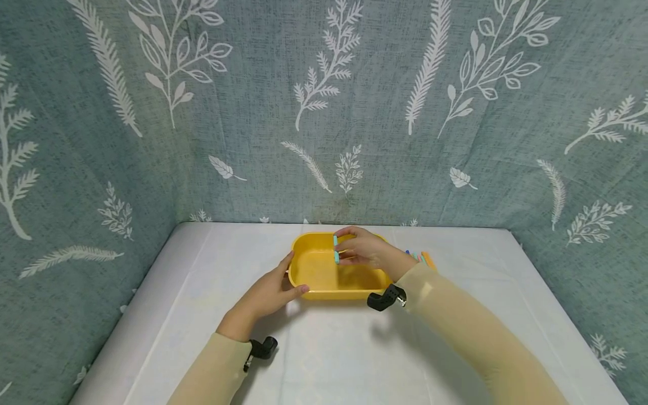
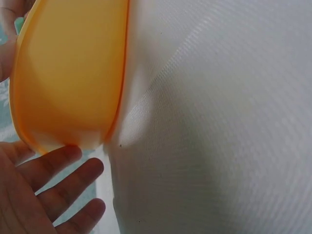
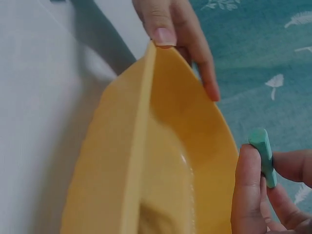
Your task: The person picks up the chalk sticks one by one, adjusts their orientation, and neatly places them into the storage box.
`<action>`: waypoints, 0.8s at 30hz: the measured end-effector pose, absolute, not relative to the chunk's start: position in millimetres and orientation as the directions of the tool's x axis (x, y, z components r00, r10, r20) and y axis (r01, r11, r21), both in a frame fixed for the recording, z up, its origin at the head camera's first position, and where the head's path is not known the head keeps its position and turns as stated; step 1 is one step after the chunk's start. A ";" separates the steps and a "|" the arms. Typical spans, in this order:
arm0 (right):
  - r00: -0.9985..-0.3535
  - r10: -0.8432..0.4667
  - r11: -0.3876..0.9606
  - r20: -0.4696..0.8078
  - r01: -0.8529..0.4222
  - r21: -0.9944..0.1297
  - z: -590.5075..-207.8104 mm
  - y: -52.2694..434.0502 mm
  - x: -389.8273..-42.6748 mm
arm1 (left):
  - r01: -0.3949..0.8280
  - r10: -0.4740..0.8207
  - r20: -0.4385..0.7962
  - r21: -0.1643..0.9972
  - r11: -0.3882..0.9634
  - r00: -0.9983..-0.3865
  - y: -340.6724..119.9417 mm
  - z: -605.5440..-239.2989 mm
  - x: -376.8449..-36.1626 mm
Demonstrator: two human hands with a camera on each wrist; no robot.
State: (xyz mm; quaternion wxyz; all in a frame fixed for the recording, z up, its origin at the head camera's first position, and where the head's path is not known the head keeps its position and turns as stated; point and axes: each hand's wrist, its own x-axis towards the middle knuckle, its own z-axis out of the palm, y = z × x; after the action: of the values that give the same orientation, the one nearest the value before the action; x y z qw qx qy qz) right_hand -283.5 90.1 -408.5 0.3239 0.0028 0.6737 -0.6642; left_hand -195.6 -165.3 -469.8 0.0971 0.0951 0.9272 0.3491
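Observation:
A yellow plastic basin [image 1: 314,273] with rounded corners sits on the white-covered table. My left hand [image 1: 265,292] holds its left end, thumb over the near rim and fingers along the outside wall. In the left wrist view those fingers [image 2: 70,190] are spread, some touching the basin's end. Above the basin, my right hand [image 1: 367,250] pinches a slim mint-green stick [image 1: 336,250] between thumb and fingertips. The right wrist view shows the stick's flat, angular end [image 3: 258,136] just above a fingertip.
Several coloured sticks [image 1: 416,256], with an orange one [image 1: 428,260] at their right, lie to the right of the basin, partly hidden by my right forearm. Leaf-patterned green-blue cloth [image 1: 263,169] hangs behind and at both sides of the table [image 1: 329,349].

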 end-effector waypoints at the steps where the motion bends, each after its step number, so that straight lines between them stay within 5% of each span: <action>1: -0.789 -0.423 0.123 -0.445 0.437 -0.891 -410.4 87.6 -283.9 | 0.111 0.247 -0.113 0.667 0.737 -0.963 -165.4 -469.5 -195.5; 24: -0.762 -0.388 0.199 -0.518 0.479 -0.855 -446.5 51.2 -294.4 | 0.126 0.254 -0.102 0.658 0.742 -0.962 -165.1 -467.7 -192.9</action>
State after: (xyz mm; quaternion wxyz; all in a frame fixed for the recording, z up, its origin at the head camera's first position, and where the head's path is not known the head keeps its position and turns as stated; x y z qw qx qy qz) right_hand -294.4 51.2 -446.5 0.3431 0.0329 0.6939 -0.6322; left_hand -192.9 -165.1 -467.7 0.0928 0.1024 0.9286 0.3443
